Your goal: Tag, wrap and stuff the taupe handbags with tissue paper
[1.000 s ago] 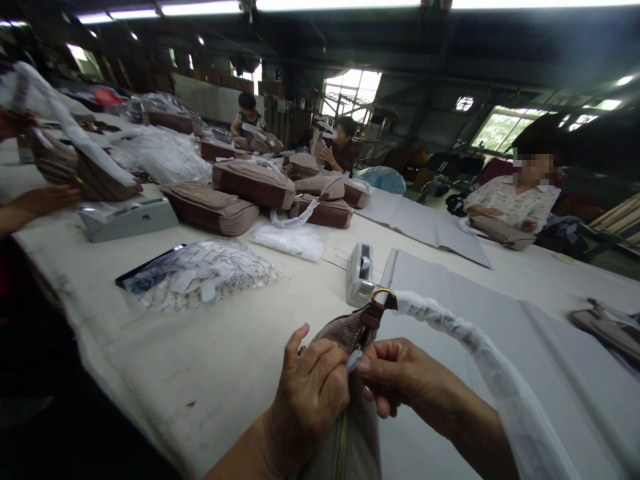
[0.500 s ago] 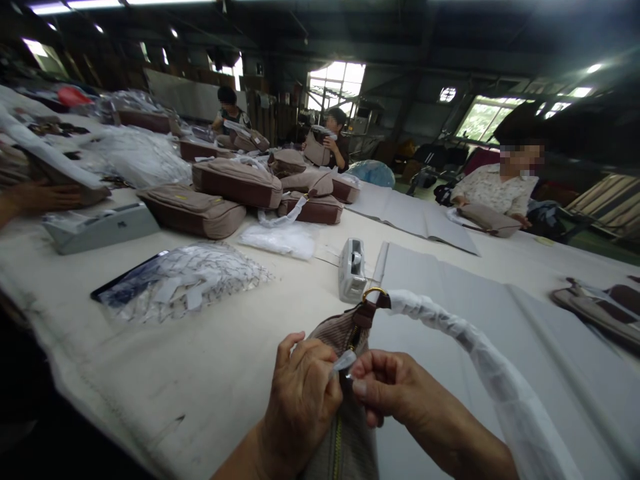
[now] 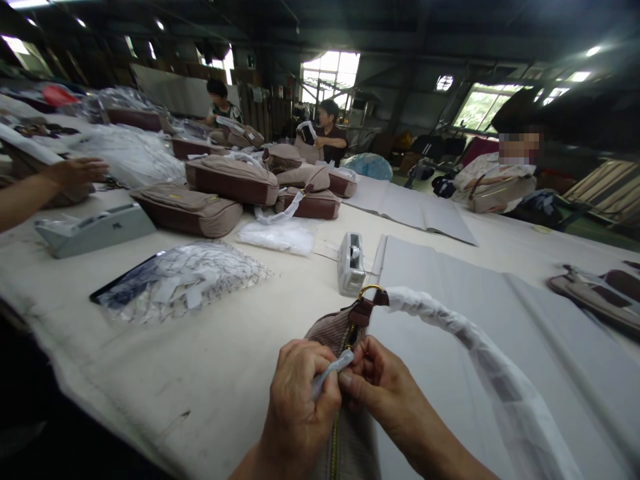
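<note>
Two hands work close together at the tabletop's near edge, the left hand clamped on a white strip and the right hand pinching at its upper end, its exact grip partly hidden, over the zipper of a brown bag. That bag points away from the near edge, its wrapped handle arching right over grey sheeting, a small dispenser just beyond its ring. Toward the left edge lie a clear packet and a larger dispenser, near a co-worker's hand.
</note>
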### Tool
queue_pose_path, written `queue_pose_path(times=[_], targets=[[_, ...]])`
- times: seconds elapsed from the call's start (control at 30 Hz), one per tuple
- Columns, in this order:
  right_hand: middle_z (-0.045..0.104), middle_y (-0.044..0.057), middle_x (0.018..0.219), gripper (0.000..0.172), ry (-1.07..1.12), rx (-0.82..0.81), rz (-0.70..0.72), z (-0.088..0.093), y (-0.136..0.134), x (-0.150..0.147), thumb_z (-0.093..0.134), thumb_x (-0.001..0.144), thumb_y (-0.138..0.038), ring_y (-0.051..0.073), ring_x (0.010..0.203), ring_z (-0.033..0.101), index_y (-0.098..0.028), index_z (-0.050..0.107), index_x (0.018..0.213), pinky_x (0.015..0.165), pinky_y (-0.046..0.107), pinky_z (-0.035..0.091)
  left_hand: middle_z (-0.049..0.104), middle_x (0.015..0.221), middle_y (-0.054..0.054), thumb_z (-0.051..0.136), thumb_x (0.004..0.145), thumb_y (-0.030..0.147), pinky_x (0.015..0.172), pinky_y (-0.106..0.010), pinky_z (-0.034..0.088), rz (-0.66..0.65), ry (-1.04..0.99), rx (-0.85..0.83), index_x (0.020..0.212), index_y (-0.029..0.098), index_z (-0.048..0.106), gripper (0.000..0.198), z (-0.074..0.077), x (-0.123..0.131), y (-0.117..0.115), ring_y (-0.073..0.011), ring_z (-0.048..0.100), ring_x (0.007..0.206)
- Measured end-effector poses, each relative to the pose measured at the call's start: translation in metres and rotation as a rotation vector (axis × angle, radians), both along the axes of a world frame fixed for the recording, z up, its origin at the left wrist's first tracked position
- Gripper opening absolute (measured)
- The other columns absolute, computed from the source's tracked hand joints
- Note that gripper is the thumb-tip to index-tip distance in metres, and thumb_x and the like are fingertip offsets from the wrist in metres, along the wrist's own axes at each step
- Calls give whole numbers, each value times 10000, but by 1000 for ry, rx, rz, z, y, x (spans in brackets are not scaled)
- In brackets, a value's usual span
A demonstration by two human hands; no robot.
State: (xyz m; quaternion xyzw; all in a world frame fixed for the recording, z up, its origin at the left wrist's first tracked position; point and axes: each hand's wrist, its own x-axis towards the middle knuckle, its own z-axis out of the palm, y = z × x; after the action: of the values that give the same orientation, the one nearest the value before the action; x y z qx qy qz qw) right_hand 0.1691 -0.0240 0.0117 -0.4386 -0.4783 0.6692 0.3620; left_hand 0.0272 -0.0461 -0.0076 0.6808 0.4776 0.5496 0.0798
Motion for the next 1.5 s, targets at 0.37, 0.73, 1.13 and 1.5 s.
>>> queue_pose_path(times=[0.37,0.73,1.13,1.5], targets=[[551,-52,622,191,-380,535,-296,-30,-15,-18,615,824,-324,96,549,535,-203,493,739,525,179,441,485,1367,-96,500,863,390,1066,-483,317,-37,-457,-624,753,204,579,230,-14,0,-21,-294,400,1296],[598,-46,615,203,-274,529,-284,-44,-8,-20,676,779,-329,95,512,557,-208,514,760,488,163,451,394,1459,-92,566,823,380,1143,-475,141,-152,-794,-732,700,190,587,227,-6,-2,-20,-295,273,1379],[694,-23,729,111,-463,917,-386,-51,-6,-29,622,830,-264,117,589,667,-218,569,916,546,162,520,453,1420,-78,638,767,301,1153,-418,140,-297,-1192,-805,670,165,623,168,2,-4,-16,-280,297,1369],[688,98,824,313,-807,1320,-448,-59,13,-29,577,860,-278,205,611,670,-191,454,1133,538,285,522,522,1354,-116,574,812,358,1116,-506,248,-138,-801,-698,708,187,608,203,-15,6,-20,-295,351,1344]])
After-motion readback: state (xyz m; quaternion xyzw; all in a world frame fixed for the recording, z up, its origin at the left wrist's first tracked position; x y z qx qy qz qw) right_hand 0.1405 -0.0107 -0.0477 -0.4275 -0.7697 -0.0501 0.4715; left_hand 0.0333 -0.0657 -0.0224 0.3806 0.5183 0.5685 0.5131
